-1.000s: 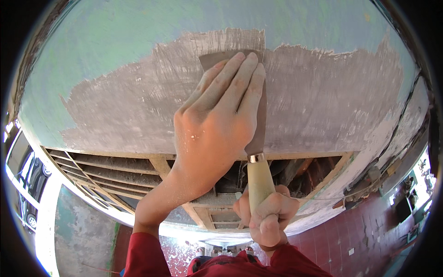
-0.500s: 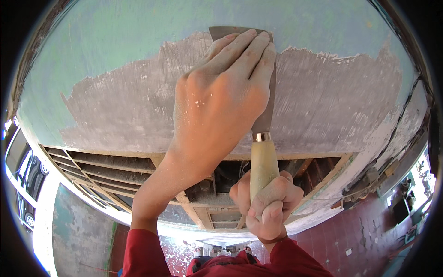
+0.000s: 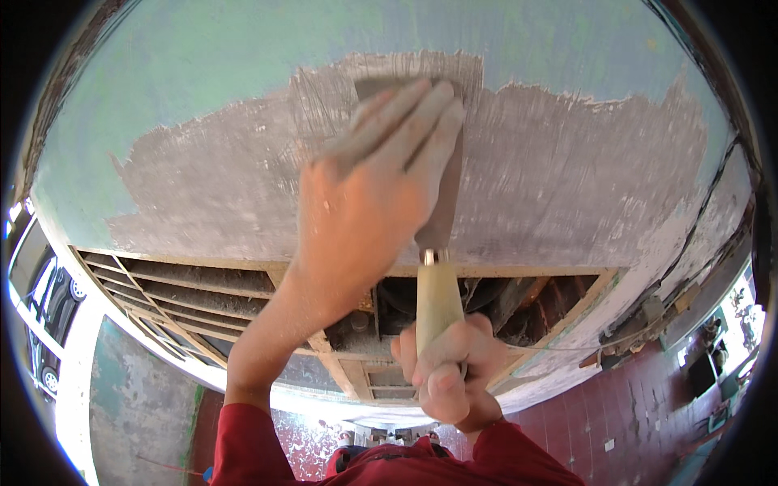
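A wide scraper point(image 3: 448, 198) with a flat metal blade and a pale handle lies against a wall point(image 3: 567, 178). The wall carries green-blue paint above a ragged-edged, bare grey-brown patch. My right hand point(image 3: 452, 364) is wrapped round the handle, its fingers closed. Dusty and slightly blurred, my left hand point(image 3: 373, 178) lies over the blade with fingers stretched out and pressing on it near its far edge. The blade's upper left corner shows beyond the fingertips, within the bare patch; much of the blade is hidden under that hand.
Below the patch runs a wooden frame point(image 3: 203, 263) with slats and dark openings. Cables and a small box point(image 3: 648, 312) hang at the right. A red tiled floor point(image 3: 583, 421) lies lower right. At the far left a dark car point(image 3: 53, 324) shows past a bright opening.
Scraper and both hands have moved down and slightly left, away from the painted edge. A freshly bared strip with a straight right edge now shows where the blade was.
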Motion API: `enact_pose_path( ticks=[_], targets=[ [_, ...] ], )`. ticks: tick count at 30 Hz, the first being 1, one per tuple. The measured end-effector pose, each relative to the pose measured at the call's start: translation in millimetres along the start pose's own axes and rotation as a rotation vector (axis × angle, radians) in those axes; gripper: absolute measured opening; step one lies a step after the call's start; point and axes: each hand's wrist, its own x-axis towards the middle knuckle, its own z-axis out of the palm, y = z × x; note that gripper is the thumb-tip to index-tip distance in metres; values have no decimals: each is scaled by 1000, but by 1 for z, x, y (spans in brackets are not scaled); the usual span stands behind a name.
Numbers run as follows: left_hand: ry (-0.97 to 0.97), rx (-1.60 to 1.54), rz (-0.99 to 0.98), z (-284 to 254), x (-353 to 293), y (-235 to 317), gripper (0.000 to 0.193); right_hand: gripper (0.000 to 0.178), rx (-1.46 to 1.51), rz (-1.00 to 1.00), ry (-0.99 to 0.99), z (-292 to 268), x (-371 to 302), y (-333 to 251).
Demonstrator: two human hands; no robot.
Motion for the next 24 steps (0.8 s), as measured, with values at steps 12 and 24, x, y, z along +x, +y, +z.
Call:
enact_pose_path(
  ticks=[12, 24],
  targets=[
    [62, -20, 3, 3, -3, -6, 39, 8, -14, -52, -76, -7, -1, 10],
    [74, -60, 2, -2, 16, -14, 39, 35, 16, -154, -114, 5, 20, 10]
  ],
)
